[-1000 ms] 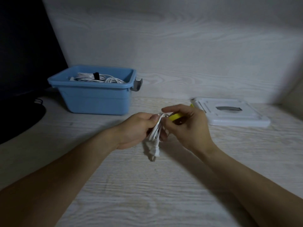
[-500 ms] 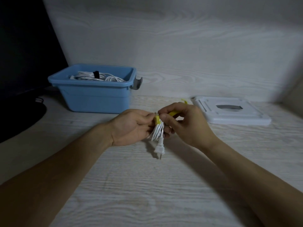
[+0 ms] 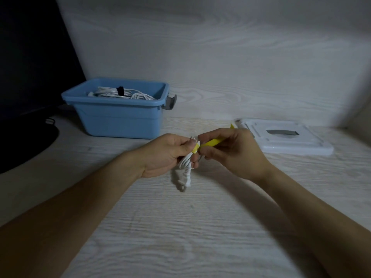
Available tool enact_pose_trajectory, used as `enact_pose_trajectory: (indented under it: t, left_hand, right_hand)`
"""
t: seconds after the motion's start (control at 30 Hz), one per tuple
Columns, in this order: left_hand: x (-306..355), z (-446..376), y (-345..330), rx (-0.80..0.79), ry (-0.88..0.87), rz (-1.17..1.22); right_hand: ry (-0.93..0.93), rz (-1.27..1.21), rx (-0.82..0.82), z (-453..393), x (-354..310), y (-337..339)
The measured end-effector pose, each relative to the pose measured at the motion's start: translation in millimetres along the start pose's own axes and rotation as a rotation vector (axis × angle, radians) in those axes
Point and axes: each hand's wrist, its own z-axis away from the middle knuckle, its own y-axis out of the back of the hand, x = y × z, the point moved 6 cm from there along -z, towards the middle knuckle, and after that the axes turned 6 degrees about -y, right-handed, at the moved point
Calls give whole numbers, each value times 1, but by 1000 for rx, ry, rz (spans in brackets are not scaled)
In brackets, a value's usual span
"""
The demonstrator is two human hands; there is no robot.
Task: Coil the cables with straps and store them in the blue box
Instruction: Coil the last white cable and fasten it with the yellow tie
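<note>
Hands met above the middle of the pale wood-grain tabletop (image 3: 200,227), and we saw them working one bundle between them. The left hand (image 3: 166,155) was curled round a coiled white cable (image 3: 185,162), its fingers closed on the loops so that the strands fanned out below the grip. A white plug (image 3: 183,179) hung from the bundle's lower end, blurred, just above the table surface. The right hand (image 3: 232,151) pinched a yellow strap (image 3: 208,144) between thumb and forefinger; one end of the strap was wrapped at the top of the bundle, touching the left hand's fingertips, and the rest ran to the right through the pinch. A small yellow tip (image 3: 232,125) showed behind the right hand, and we could not tell whether it belonged to the same strap.

Well apart from the hands, at the back left of the table, stood the blue box (image 3: 120,119) with a grey latch (image 3: 170,102) at its right end. Inside it lay another coiled white cable (image 3: 128,94), bound with a black strap (image 3: 120,90). At the back right, a white lid (image 3: 287,137) with a grey recess in its top lay flat on the table, just behind the right hand. A dark monitor (image 3: 30,57) and its round base (image 3: 24,145) filled the left edge.
</note>
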Motion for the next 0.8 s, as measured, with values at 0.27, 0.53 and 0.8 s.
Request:
enact_pose_trajectory:
  t: [0.27,0.53,0.8]
  left_hand:
    - [13,-3,11,189,-159,-525]
    - [11,-6,12,240,-223,-787]
    - [16,-1,2,133,-270,-917]
  right_hand:
    - [264,769,154,6,-21,-7]
    - [512,1108,-1,16,-29,-34]
    - [624,1191,-1,20,-31,-36]
